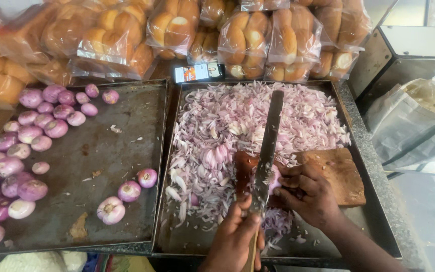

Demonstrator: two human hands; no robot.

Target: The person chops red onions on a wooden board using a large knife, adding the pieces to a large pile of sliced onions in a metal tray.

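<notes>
My left hand grips the handle of a long knife, whose blade points away from me across the right tray. My right hand presses a peeled pink onion piece onto a brown wooden cutting board, fingers right beside the blade. The blade rests on or just above that onion. A large heap of chopped pink onion fills the right metal tray around and behind the board.
A second metal tray on the left holds several whole peeled onions, three near its right edge. Bagged bread buns are stacked behind. A phone lies between them. A plastic bag sits at right.
</notes>
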